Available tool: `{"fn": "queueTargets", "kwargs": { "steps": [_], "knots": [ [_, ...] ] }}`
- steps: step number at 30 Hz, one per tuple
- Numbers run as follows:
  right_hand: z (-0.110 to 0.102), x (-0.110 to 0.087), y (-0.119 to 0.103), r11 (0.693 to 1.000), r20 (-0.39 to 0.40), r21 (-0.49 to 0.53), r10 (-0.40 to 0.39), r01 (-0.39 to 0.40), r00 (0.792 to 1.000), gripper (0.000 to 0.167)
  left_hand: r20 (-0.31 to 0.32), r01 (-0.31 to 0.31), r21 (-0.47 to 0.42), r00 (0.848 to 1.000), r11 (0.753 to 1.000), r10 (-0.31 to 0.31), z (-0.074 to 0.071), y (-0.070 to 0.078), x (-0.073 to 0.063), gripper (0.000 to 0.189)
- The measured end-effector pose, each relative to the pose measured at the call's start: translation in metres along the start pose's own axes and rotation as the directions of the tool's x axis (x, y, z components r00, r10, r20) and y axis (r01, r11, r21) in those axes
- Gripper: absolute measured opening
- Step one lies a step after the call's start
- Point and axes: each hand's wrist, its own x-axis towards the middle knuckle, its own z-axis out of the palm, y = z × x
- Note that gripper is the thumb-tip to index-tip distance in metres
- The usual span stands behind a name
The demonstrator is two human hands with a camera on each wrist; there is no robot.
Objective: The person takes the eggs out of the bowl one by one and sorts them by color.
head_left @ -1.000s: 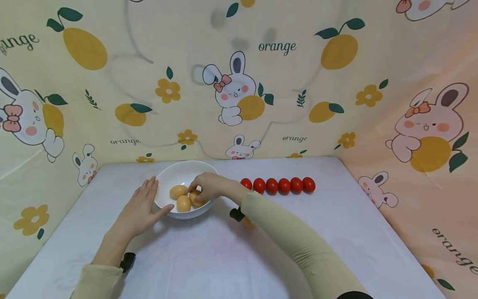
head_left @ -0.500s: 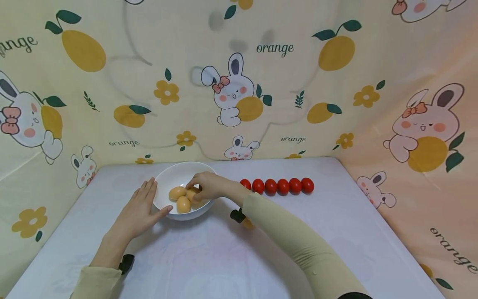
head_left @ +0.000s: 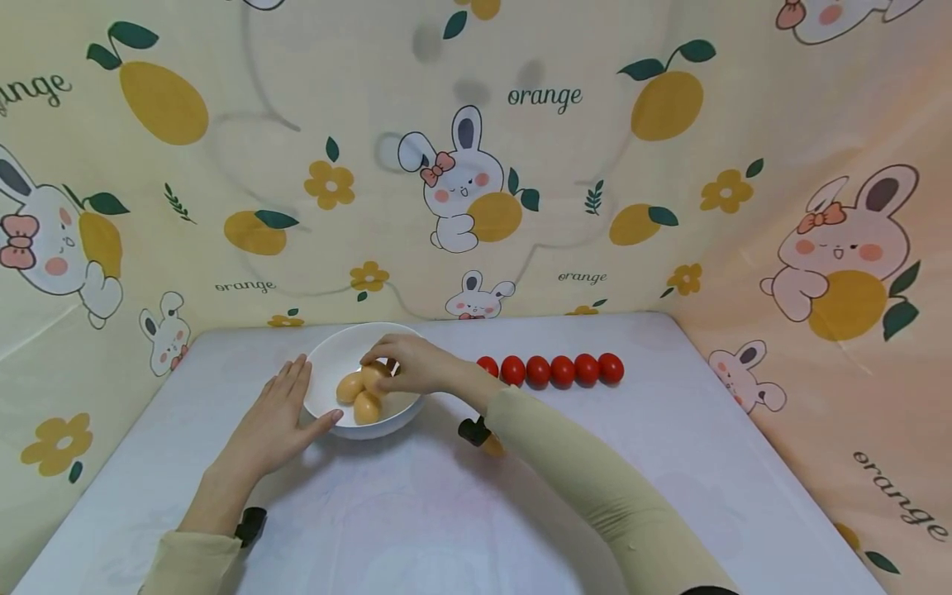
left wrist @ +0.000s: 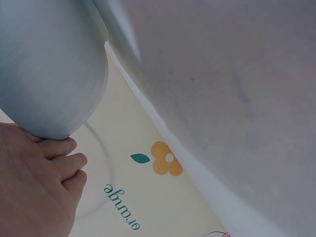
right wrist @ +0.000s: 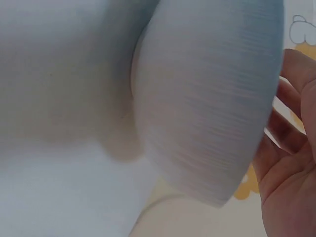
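A white bowl (head_left: 327,364) stands at the back left of the table, holding several tan-orange eggs. My right hand (head_left: 416,364) reaches over its right rim and pinches one egg (head_left: 374,377) between thumb and fingers. Beside that egg lie a left egg (head_left: 350,387) and a front egg (head_left: 367,408). Along the bowl's left side my left hand (head_left: 275,421) rests with straight fingers, its thumb at the front rim. The left wrist view shows its fingers touching the bowl's outer wall (left wrist: 54,64). In the right wrist view the bowl (right wrist: 207,98) hides the eggs and fingertips.
Several glossy red egg-shaped things (head_left: 562,372) form a row right of the bowl, the leftmost partly behind my right wrist. Another tan-orange rounded thing (head_left: 493,447) is mostly hidden under the right forearm. A patterned cloth (head_left: 580,190) hangs behind the white table (head_left: 416,521).
My right hand has shifted slightly left and toward the back inside the bowl, and the pinched egg has moved with it. The left hand stays at the bowl's rim.
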Motion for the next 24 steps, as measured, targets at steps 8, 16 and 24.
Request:
{"fn": "queueTargets", "kwargs": {
  "steps": [8, 16, 24],
  "knots": [
    [-0.01, -0.011, -0.01, 0.995, -0.054, 0.1, -0.01, 0.015, 0.998, 0.04, -0.004, -0.009, -0.004, 1.0, 1.0, 0.009, -0.001, 0.001, -0.001, 0.107],
    [-0.017, -0.032, -0.013, 0.982, -0.147, 0.187, -0.012, 0.04, 0.989, 0.042, 0.004, 0.005, -0.002, 1.0, 1.0, -0.005, 0.002, 0.0, 0.0, 0.108],
    [-0.026, -0.063, -0.01, 0.965, -0.279, 0.255, 0.012, 0.062, 0.96, 0.041, 0.0, 0.007, -0.002, 1.0, 1.0, -0.007, 0.001, 0.0, 0.0, 0.108]
  ]
}}
